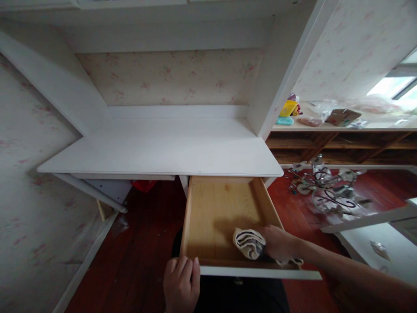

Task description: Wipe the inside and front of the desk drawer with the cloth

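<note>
A pulled-out wooden drawer (215, 204) with a white front extends from beneath the white desk (182, 145). Inside it, near the front right, my right hand (280, 244) is closed around a folded cloth (249, 243), beige with dark patches. The cloth's rolled end sticks out to the left of my fingers, and a bit of it shows by the drawer's front edge. My left hand (182, 280) grips the drawer's front left corner, fingers curled over the top edge. The drawer floor behind the cloth is bare wood.
A shelf frame (293, 56) rises from the desk. To the right, a chandelier (332, 187) lies on the red wooden floor (146, 256). Beyond it stands a low wooden shelf unit (352, 129) topped with a yellow container (288, 108) and a cardboard box (342, 117). White furniture (374, 239) sits at the lower right.
</note>
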Available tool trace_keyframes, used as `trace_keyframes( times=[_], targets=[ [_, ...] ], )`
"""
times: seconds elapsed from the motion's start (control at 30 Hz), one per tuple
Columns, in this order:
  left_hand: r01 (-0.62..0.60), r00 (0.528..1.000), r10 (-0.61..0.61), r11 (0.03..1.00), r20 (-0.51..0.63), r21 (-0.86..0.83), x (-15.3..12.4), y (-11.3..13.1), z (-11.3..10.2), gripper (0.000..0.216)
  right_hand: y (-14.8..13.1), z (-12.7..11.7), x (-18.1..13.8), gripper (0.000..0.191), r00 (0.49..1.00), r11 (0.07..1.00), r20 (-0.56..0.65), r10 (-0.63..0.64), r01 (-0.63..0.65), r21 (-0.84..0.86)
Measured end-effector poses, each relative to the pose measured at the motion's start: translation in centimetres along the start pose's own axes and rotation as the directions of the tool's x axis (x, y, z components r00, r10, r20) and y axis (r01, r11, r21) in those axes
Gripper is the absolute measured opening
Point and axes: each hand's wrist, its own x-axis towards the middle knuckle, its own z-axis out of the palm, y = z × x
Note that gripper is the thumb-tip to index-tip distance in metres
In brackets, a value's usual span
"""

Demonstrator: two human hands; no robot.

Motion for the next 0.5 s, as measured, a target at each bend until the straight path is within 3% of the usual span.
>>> trace_keyframes(
  times=[0.1,0.37,0.5],
  targets=[
    [0.005,1.0,-0.005,1.0,-0.005,-0.001,-0.2,-0.1,0.1,0.024,-2.2,-0.5,0.6,0.032,0.994,0.991,-0.002,-0.106,0.106,0.079],
    [0.033,0.999,-0.033,0.999,-0.004,-0.015,-0.5,-0.1,0.0,0.024,-10.4,-0.3,4.3,0.033,0.968,0.955,0.026,-0.251,0.243,0.168],
    [-0.005,1.0,0.004,0.999,-0.017,-0.048,-0.6,-0.5,0.0,0.019,-12.3,0.4,6.9,0.026,0.98,0.89,-0.081,-0.184,0.2,0.409]
  ],
)
